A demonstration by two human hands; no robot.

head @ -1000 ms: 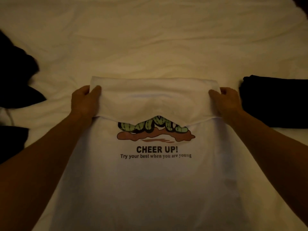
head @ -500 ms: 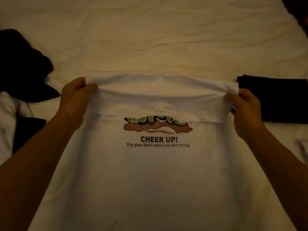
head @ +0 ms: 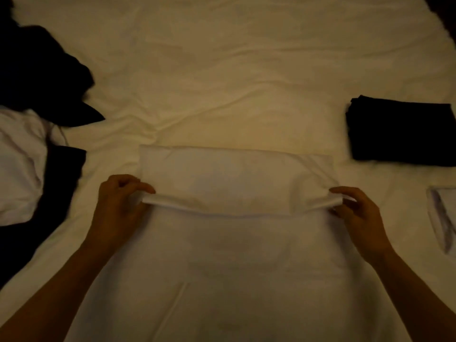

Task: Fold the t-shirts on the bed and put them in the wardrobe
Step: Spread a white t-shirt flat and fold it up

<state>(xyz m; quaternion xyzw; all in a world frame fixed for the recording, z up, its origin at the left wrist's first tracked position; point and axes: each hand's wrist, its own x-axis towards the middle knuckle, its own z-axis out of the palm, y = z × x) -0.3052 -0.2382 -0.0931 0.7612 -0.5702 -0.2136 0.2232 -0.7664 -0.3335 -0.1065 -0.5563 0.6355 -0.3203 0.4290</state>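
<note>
— What had changed since the moment before?

— The folded band of the white t-shirt (head: 237, 183) had come down toward the person; the printed picture and the words "CHEER UP!", plain to see half a second earlier, were now covered; both hands had drawn nearer along with the fold.

— And how did the hands stand?

— Well apart, one at each end of the fold's near edge; the left hand (head: 118, 203) pinched the rolled corner between thumb and curled fingers; the right hand (head: 357, 213) held the opposite corner, its fingers bent over the cloth, though the dim light made that grip less sure, so it seemed a pinch rather than a flat press.

— Where did the shirt lie?

— On the pale bed sheet (head: 222, 82), between the two hands and running back under the forearms toward the person; the doubled part lay just beyond the knuckles.

— Anything else about?

— Beyond and outside the right hand sat a folded black garment (head: 402, 134); nearer, outside that wrist, a folded white one (head: 444, 218) at the picture's edge; outside the left hand lay a loose heap of black clothes (head: 37, 77) with a crumpled white shirt (head: 19, 164) among it.
</note>
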